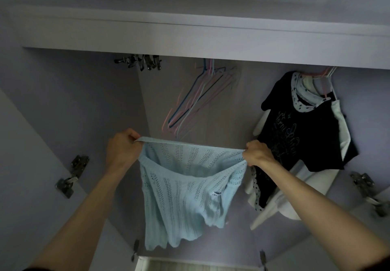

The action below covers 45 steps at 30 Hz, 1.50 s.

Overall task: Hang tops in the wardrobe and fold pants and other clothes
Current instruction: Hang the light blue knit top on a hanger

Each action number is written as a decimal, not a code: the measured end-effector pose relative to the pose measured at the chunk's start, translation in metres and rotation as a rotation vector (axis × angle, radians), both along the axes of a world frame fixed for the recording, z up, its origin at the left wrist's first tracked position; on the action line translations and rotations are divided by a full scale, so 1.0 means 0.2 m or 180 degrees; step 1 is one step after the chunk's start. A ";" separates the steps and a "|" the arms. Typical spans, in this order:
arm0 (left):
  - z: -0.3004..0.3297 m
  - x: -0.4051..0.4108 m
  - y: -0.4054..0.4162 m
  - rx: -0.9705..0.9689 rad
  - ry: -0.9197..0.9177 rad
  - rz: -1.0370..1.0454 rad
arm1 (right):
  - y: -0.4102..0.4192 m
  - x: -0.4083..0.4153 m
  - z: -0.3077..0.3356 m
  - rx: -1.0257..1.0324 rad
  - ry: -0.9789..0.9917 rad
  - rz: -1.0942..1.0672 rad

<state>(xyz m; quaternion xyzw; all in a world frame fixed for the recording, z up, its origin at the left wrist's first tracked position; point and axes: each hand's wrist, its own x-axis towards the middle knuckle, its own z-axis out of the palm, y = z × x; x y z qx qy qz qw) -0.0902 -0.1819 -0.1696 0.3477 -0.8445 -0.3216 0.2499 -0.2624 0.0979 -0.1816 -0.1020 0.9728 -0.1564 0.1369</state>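
Note:
A light blue knitted top (185, 194) with an openwork pattern hangs stretched between my two hands in front of the open wardrobe. My left hand (123, 147) pinches its upper edge at the left corner. At the right corner my right hand (258, 153) grips the same edge. The fabric droops down from that edge. Behind and above it, several empty pastel hangers (198, 101) hang from the rail inside the wardrobe.
At the right of the rail hang a black printed t-shirt (304, 127) and white garments (341, 131). Metal clip hangers (141, 61) sit at the top left. Open wardrobe doors with hinges (71, 175) flank both sides. The top panel (190, 38) overhangs.

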 end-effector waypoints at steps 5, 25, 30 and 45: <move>0.01 -0.02 -0.02 0.0163 0.0085 0.0038 | 0.08 -0.03 -0.07 -0.0737 -0.0416 0.0025; 0.07 0.03 0.00 0.1861 -0.0088 -0.0253 | 0.02 0.06 -0.07 0.0044 -0.0079 0.1061; 0.07 0.11 -0.04 0.2343 -0.0242 -0.0395 | -0.09 0.08 -0.07 0.0334 0.0746 0.0589; 0.18 0.14 0.00 0.2445 -0.0596 -0.0560 | -0.63 0.04 0.18 -0.3045 -0.1192 -0.0059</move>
